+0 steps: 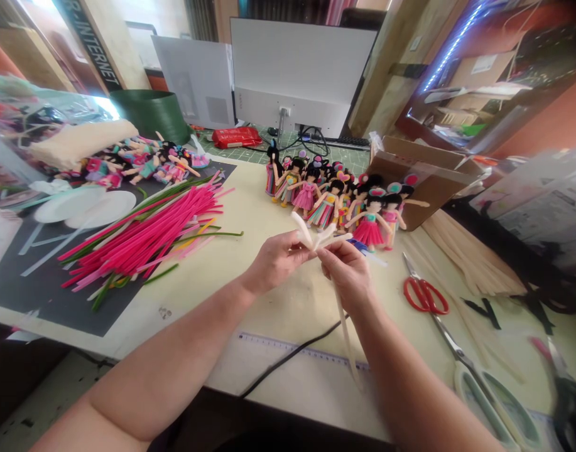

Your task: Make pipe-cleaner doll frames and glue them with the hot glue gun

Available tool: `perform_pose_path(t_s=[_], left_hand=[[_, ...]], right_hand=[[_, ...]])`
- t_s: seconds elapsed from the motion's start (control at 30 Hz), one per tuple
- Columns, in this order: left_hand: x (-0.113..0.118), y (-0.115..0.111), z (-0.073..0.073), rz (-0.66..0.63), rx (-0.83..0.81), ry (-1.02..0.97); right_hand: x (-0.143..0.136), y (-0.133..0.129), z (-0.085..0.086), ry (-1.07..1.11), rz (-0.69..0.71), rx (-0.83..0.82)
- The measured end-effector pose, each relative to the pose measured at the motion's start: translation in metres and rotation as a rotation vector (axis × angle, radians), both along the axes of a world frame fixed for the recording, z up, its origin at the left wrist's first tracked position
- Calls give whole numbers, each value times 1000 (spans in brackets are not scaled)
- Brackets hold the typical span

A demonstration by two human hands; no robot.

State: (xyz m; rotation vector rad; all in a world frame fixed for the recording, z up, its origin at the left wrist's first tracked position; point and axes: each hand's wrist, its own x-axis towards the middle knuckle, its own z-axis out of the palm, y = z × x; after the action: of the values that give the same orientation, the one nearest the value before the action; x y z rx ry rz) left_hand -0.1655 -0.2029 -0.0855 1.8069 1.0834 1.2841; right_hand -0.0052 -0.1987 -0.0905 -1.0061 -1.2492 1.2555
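Both hands meet over the middle of the table, gripping a cream pipe cleaner (326, 233) bent into several loops that fan out above the fingertips. My left hand (282, 257) pinches the base of the loops from the left. Close beside it, my right hand (348, 270) is closed on the same piece, and a long cream tail hangs below it toward the table edge. Behind the hands stands a group of small pipe-cleaner dolls (328, 204) in striped and pink skirts. A bundle of cream pipe cleaners (476, 254) lies to the right.
Pink and green pipe cleaners (146, 232) are heaped at left near white plates (102, 209). Red-handled scissors (424, 295) and larger green-handled scissors (490, 389) lie at right. A ruler (292, 348) and black cable (292, 358) cross the front. A cardboard box (419, 179) and monitor (301, 69) stand behind.
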Motion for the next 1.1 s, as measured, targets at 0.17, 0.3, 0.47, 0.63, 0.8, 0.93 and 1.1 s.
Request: perform_pose_path(t_s=[0.17,0.3,0.47,0.63,0.8,0.93,1.1], left_hand=[[-1,0,0,-26,-127,-50],[-3,2,2,-89,-217,-103],[-4,3,6,-205,-314,-210],[-4,3,8,-268,-373,-258],[-5,3,6,-283,-393,-271],[-3,4,3,-295,-404,-247],[1,-2,2,-92,-194,-55]], right_hand=[[-1,-1,2,13,-22,19],[-1,-2,5,9,-15,-19],[-1,-4,11,21,7,-62],[-1,-5,11,6,34,-89],[-1,-4,9,-11,50,-78],[-1,-6,11,-40,26,-64],[2,-2,10,-52,-94,-68]])
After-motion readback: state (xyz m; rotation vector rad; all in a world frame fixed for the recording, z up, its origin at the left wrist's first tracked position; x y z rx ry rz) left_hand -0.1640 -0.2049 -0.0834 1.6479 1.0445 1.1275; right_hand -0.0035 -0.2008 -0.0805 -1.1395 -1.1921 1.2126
